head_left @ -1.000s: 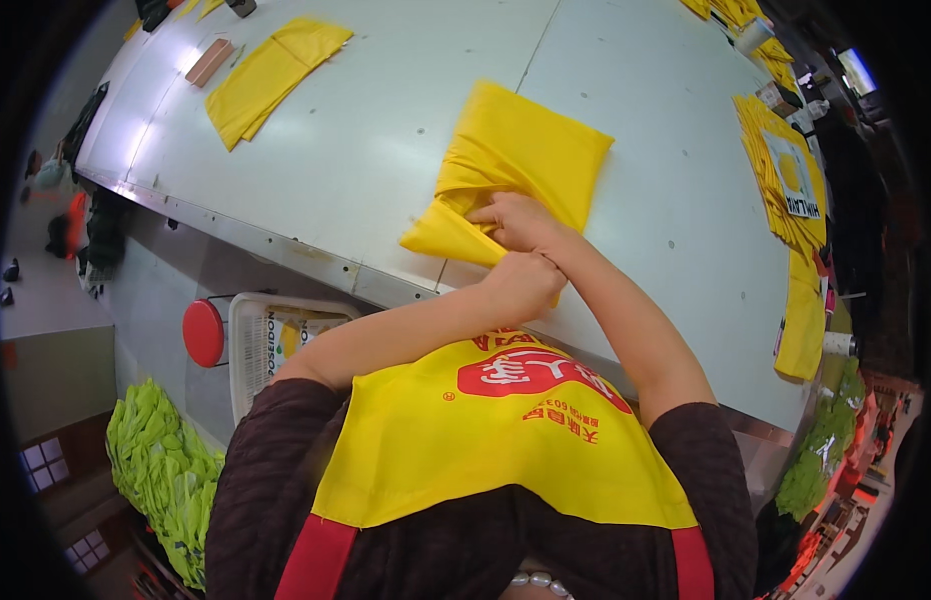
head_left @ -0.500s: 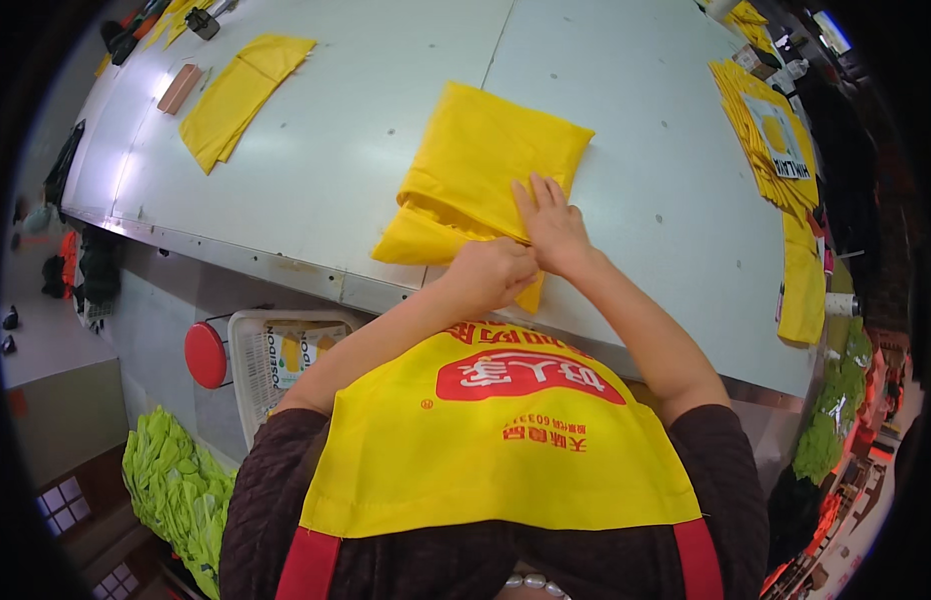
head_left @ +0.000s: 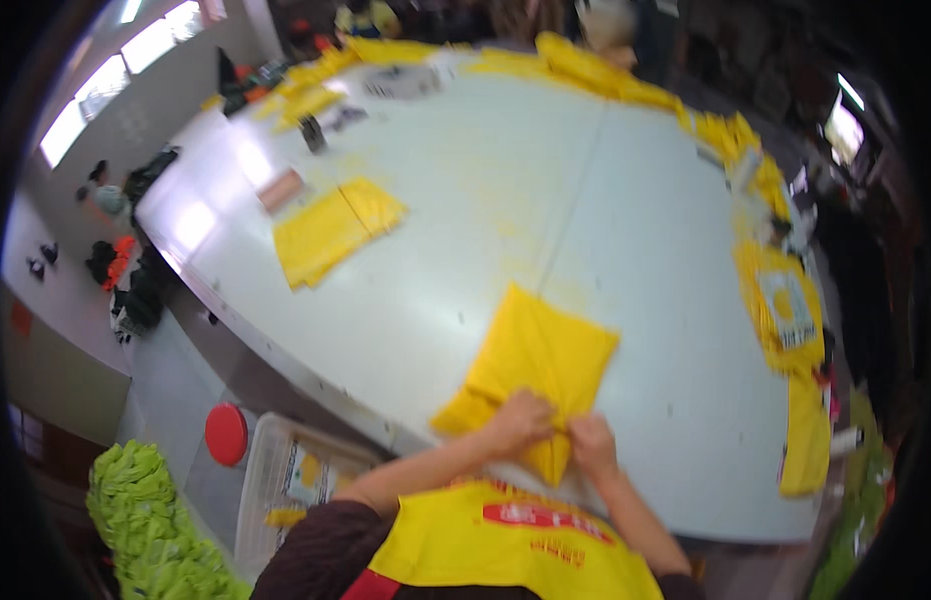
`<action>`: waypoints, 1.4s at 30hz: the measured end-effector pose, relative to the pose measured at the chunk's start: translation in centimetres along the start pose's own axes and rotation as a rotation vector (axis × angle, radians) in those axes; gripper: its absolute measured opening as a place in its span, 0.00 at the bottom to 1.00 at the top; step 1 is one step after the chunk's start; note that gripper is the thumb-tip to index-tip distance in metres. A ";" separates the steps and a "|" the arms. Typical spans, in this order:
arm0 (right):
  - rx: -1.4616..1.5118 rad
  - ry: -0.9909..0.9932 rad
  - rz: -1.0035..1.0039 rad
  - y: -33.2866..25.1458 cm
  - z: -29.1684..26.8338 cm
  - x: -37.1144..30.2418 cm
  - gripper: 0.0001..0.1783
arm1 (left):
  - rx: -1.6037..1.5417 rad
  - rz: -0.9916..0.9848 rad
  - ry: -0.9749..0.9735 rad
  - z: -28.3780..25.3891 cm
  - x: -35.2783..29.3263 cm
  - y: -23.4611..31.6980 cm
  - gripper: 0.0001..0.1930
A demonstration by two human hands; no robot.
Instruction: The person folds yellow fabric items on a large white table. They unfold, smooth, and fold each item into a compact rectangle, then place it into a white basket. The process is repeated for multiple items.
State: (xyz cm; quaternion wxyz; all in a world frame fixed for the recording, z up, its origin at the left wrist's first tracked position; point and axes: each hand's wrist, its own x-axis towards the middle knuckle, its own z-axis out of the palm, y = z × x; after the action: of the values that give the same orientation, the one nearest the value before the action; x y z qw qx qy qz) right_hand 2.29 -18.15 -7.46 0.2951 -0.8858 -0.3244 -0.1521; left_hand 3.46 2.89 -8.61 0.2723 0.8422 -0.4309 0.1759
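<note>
A yellow fabric bundle (head_left: 548, 342), wrapped into a packet with pointed corners, lies at the near edge of the table. My left hand (head_left: 523, 420) is closed on the gathered cloth at its near side. My right hand (head_left: 592, 445) is closed just to the right of it, pinching the same gathered cloth. A pointed flap of the cloth hangs toward me between and below the hands. The picture is blurred, so the exact fold or knot between my fingers cannot be made out.
Folded yellow cloth (head_left: 321, 242) lies at the left, beside a brownish block (head_left: 281, 190) and a dark small object (head_left: 313, 133). Yellow cloth stacks (head_left: 776, 300) line the right edge. A white crate (head_left: 256, 500) and red stool (head_left: 227, 434) stand below left, near green material (head_left: 151, 520).
My view has tilted up, showing more of the far table. My right hand has gone from lying flat on the bundle to pinching its near edge, beside my left hand.
</note>
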 end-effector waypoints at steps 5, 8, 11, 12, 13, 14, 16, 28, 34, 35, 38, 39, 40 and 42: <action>-0.022 0.112 0.123 -0.8 -0.4 0.6 0.12 | -0.236 -0.090 0.116 1.2 0.9 0.3 0.04; -0.031 0.076 0.547 0.6 1.3 -0.5 0.17 | -0.231 -0.050 0.125 2.2 1.6 0.8 0.05; -0.084 -0.057 0.732 1.4 2.1 -0.2 0.19 | -0.208 -0.088 0.114 3.5 1.8 2.2 0.07; -0.126 -0.093 0.728 1.8 2.0 0.3 0.19 | -0.207 -0.130 0.128 3.7 2.0 2.3 0.08; -0.109 -0.188 0.758 2.2 1.5 0.5 0.18 | -0.211 -0.168 0.141 3.8 2.0 2.5 0.08; -0.091 -0.282 0.785 2.9 0.8 0.6 0.17 | -0.227 -0.174 0.161 3.7 1.9 2.5 0.08; -0.066 -0.386 0.700 4.0 -0.9 0.2 0.13 | -0.266 -0.178 0.206 3.7 2.0 2.2 0.08; 0.470 -0.511 1.055 4.8 -4.0 -1.6 0.13 | -0.186 -0.145 0.234 3.9 1.6 2.6 0.07; -0.228 -0.369 0.629 -1.4 -0.4 1.3 0.15 | -0.220 -0.187 0.216 3.3 1.2 2.0 0.04; -0.206 -0.407 0.681 -1.4 -0.4 1.6 0.14 | -0.222 -0.197 0.211 3.0 1.1 1.8 0.04; -0.126 -0.445 0.799 -1.2 -1.2 1.1 0.15 | 0.012 -0.241 0.283 -1.7 0.7 3.1 0.12; -0.101 -0.450 0.830 -1.1 -1.7 0.8 0.15 | 0.122 -0.270 0.338 -3.9 0.3 3.0 0.14; -0.155 -0.476 0.823 -1.4 -2.0 0.6 0.15 | 0.184 -0.454 0.370 -4.8 -1.0 1.9 0.16; -0.251 -0.521 0.774 -2.2 -2.1 1.4 0.16 | -0.250 -0.934 0.391 -5.5 -3.2 -0.7 0.19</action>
State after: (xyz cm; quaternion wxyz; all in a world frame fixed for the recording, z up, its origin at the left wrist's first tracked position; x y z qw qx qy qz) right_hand 1.71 -17.36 -4.22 0.1298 -0.9788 -0.0132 0.1579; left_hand 1.89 8.61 -6.15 0.4957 0.8571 0.0320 0.1367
